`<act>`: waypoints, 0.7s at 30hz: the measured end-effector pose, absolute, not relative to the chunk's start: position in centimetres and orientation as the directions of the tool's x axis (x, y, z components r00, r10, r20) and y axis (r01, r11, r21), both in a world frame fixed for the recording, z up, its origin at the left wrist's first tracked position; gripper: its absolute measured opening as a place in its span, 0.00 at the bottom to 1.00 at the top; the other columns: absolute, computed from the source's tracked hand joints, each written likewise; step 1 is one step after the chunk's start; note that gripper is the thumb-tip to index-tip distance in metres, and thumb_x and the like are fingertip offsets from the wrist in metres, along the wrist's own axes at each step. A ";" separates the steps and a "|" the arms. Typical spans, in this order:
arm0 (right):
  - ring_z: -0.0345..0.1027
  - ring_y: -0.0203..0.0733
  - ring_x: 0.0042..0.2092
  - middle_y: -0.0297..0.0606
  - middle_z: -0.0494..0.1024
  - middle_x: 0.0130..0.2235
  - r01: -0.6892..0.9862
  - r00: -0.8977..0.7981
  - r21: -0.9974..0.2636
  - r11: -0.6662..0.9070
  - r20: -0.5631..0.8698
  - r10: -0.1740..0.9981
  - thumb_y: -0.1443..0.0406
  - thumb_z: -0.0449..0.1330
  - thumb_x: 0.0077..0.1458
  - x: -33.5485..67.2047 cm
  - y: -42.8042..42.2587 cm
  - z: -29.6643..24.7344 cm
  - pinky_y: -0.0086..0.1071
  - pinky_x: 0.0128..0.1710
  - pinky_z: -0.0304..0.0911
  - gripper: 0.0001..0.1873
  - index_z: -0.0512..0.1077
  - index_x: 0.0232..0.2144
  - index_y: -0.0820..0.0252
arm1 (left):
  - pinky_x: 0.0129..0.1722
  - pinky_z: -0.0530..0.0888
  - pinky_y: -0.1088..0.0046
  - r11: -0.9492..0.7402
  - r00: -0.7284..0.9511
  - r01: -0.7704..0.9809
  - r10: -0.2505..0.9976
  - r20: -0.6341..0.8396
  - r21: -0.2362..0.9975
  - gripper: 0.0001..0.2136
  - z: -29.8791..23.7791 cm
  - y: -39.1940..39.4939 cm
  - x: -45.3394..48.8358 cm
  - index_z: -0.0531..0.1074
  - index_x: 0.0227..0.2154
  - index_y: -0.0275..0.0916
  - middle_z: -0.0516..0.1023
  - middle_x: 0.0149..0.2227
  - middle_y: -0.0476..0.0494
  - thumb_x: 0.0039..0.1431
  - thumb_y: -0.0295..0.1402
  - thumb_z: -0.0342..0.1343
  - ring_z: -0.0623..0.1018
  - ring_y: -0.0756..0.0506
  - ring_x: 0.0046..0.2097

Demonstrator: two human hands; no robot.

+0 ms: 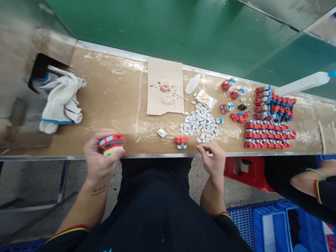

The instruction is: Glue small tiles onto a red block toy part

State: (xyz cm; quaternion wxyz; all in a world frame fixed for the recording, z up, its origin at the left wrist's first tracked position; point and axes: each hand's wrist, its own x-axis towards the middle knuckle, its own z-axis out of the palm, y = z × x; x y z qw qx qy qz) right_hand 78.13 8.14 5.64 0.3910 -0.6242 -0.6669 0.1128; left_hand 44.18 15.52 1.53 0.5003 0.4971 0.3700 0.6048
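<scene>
We see a glossy green wall (157, 28) rising behind a long brown worktop (111, 101) with pale scuffs catching the light, while below it lie a speckled grey floor (236, 190), a red stool (256, 176) and, at lower right, blue crates (258, 227).

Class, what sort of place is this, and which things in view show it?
Probably a factory assembly workbench: rows of matching red-and-blue toy-like pieces, a heap of small pale parts, and blue plastic crates below bench level.
</scene>
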 end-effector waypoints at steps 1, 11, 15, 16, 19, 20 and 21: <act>0.72 0.40 0.31 0.34 0.79 0.29 0.777 0.094 -0.605 0.174 0.385 0.918 0.62 0.66 0.68 78.8 8.1 5.2 0.34 0.32 0.70 0.10 0.79 0.32 0.54 | 0.33 0.80 0.77 -0.210 -0.024 -0.278 0.977 0.212 0.937 0.20 1.2 16.4 43.9 0.81 0.45 0.49 0.83 0.46 0.58 0.52 0.40 0.80 0.81 0.52 0.39; 0.75 0.50 0.51 0.50 0.74 0.56 0.848 -0.107 -0.474 0.237 0.285 0.952 0.64 0.60 0.69 75.0 9.6 0.1 0.46 0.53 0.78 0.23 0.71 0.64 0.52 | 0.35 0.81 0.80 0.098 0.122 -0.547 0.992 -0.036 0.831 0.20 2.1 22.6 48.2 0.73 0.46 0.48 0.84 0.49 0.47 0.56 0.36 0.77 0.86 0.50 0.39; 0.74 0.56 0.56 0.52 0.73 0.59 0.845 -0.217 -0.450 0.290 0.207 0.954 0.66 0.61 0.67 74.6 10.9 0.9 0.52 0.57 0.77 0.22 0.72 0.62 0.53 | 0.41 0.84 0.74 0.090 0.142 -0.560 0.990 -0.011 0.824 0.15 4.3 24.6 47.6 0.74 0.45 0.46 0.85 0.50 0.44 0.58 0.29 0.71 0.87 0.47 0.42; 0.74 0.56 0.56 0.52 0.74 0.58 0.841 -0.249 -0.444 0.309 0.189 0.950 0.67 0.61 0.66 74.2 11.2 1.1 0.52 0.57 0.78 0.23 0.72 0.62 0.53 | 0.43 0.85 0.73 0.075 0.137 -0.561 0.991 0.003 0.825 0.15 4.8 25.0 47.3 0.74 0.45 0.46 0.85 0.50 0.44 0.58 0.27 0.69 0.87 0.46 0.43; 0.74 0.55 0.56 0.51 0.75 0.56 0.826 -0.322 -0.441 0.352 0.145 0.936 0.68 0.62 0.65 72.2 12.2 1.7 0.48 0.56 0.78 0.22 0.72 0.61 0.54 | 0.43 0.85 0.72 0.020 0.088 -0.559 0.996 0.036 0.829 0.15 6.1 25.3 46.3 0.75 0.44 0.46 0.85 0.50 0.45 0.57 0.23 0.66 0.87 0.45 0.45; 0.74 0.55 0.56 0.51 0.75 0.56 0.822 -0.335 -0.444 0.357 0.131 0.933 0.68 0.63 0.65 71.3 12.6 1.8 0.47 0.56 0.78 0.22 0.72 0.61 0.55 | 0.43 0.85 0.73 -0.002 0.062 -0.559 0.997 0.044 0.829 0.15 6.3 25.1 46.0 0.75 0.44 0.46 0.85 0.49 0.45 0.57 0.23 0.66 0.87 0.45 0.45; 0.74 0.54 0.56 0.51 0.75 0.56 0.821 -0.341 -0.448 0.355 0.115 0.933 0.68 0.64 0.65 70.4 13.1 1.8 0.47 0.56 0.78 0.22 0.73 0.60 0.56 | 0.42 0.85 0.73 -0.021 0.038 -0.558 0.998 0.050 0.830 0.15 6.5 24.7 45.6 0.75 0.44 0.46 0.85 0.49 0.46 0.56 0.23 0.66 0.87 0.46 0.44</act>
